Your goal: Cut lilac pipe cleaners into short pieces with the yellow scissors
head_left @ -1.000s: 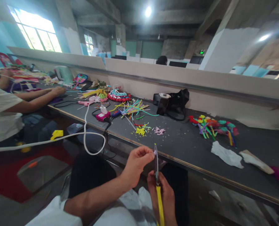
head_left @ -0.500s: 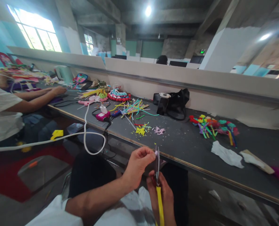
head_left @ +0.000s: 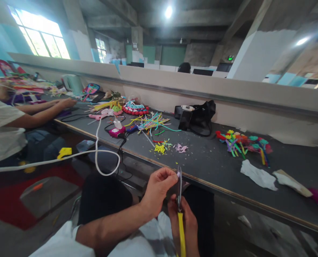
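My left hand is closed in a pinch on a small lilac strip, most of it hidden by the fingers. My right hand grips scissors with yellow handles, their blades pointing up and away from me. The blades stand right beside the left fingertips, at the lilac strip. Both hands are over my lap, just in front of the table edge. Beyond them on the dark table lie a little heap of lilac snippets and a heap of yellow snippets.
Coloured stems lie behind the snippets, near a magenta glue gun. A black bag rests against the partition. To the right are pipe-cleaner flowers and a crumpled tissue. A white cable loops at left, near a co-worker's arms.
The scissor blades appear slightly closer together at the tips, near the lilac strip. Both hands stay almost in the same place.
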The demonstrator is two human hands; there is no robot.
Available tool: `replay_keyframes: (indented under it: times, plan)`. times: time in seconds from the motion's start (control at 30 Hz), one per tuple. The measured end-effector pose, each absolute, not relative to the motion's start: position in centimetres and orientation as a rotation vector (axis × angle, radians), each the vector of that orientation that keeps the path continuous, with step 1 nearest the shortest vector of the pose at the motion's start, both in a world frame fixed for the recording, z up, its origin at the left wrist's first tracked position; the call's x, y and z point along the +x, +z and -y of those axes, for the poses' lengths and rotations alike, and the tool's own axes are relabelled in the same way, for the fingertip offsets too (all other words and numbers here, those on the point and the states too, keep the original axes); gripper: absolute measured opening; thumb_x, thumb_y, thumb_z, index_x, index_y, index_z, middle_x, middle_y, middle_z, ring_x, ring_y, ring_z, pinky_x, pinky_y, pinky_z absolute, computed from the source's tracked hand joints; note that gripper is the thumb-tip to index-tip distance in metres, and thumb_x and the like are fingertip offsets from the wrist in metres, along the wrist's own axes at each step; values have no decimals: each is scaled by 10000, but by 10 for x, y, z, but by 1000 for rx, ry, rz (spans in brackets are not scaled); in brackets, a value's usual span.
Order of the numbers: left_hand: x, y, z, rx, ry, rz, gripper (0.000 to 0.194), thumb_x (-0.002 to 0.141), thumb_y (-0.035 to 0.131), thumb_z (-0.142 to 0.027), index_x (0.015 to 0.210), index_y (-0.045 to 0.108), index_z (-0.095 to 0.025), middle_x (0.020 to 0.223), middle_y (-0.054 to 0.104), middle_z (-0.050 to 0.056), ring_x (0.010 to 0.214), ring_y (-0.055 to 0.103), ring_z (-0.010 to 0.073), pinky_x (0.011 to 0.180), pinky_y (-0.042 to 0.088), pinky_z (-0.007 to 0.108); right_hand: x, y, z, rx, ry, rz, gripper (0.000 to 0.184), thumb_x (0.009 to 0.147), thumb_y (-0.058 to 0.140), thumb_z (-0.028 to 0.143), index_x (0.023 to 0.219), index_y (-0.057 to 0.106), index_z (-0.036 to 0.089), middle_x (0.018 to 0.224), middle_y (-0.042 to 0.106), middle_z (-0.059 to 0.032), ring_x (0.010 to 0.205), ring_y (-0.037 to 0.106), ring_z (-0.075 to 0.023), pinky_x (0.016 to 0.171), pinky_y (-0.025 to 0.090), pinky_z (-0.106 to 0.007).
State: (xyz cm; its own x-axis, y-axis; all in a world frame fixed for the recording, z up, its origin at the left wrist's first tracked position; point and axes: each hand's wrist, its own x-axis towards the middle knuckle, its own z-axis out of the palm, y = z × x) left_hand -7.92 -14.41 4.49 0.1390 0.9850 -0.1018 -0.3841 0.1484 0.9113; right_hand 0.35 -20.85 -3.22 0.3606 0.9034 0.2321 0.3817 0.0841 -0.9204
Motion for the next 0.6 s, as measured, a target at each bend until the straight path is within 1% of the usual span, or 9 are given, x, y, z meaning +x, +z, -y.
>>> replay_keyframes:
  times: [0.1, 0.2, 0.3, 0.4, 0.53, 0.6]
  plan:
    - [-79, 46, 144, 870, 1202, -896, 157, 675, 717, -238, 631, 599, -145, 622, 551, -26, 582, 443, 81, 563, 358, 194, 4, -31, 209, -1488, 583, 1223, 369, 845, 523, 536, 784, 632, 188, 628, 600, 13, 528, 566, -125, 511, 441, -187]
    - [-78, 48, 144, 872, 1239, -902, 161, 654, 730, -236, 616, 603, -145, 617, 559, -23, 592, 454, 84, 589, 367, 197, 3, -30, 210, -1500, 592, 1225, 368, 836, 535, 539, 774, 638, 190, 628, 624, 5, 527, 587, -133, 502, 448, -187]
    - [-78, 49, 143, 875, 1252, -893, 163, 637, 739, -235, 605, 608, -143, 609, 562, -22, 598, 459, 87, 614, 373, 202, 1, -29, 210, -1535, 572, 1177, 421, 856, 490, 573, 776, 647, 191, 638, 646, -10, 516, 591, -137, 500, 448, -194]
    - [-77, 48, 143, 886, 1253, -880, 157, 651, 730, -235, 611, 612, -141, 613, 563, -21, 600, 457, 87, 614, 369, 203, 1, -30, 211, -1554, 526, 1183, 459, 861, 471, 599, 752, 648, 190, 634, 648, -16, 520, 591, -139, 521, 445, -201]
    - [-76, 47, 143, 892, 1250, -880, 148, 662, 717, -226, 615, 606, -140, 615, 560, -23, 602, 452, 85, 618, 370, 202, 3, -31, 211, -1524, 502, 1250, 432, 880, 471, 558, 784, 664, 183, 686, 671, -29, 563, 608, -144, 557, 454, -205]
    - [-76, 48, 144, 890, 1245, -880, 146, 658, 714, -226, 614, 605, -141, 612, 560, -22, 600, 450, 86, 615, 371, 203, 4, -30, 211, -1522, 509, 1268, 417, 881, 480, 540, 784, 667, 180, 674, 664, -26, 565, 607, -143, 558, 455, -202]
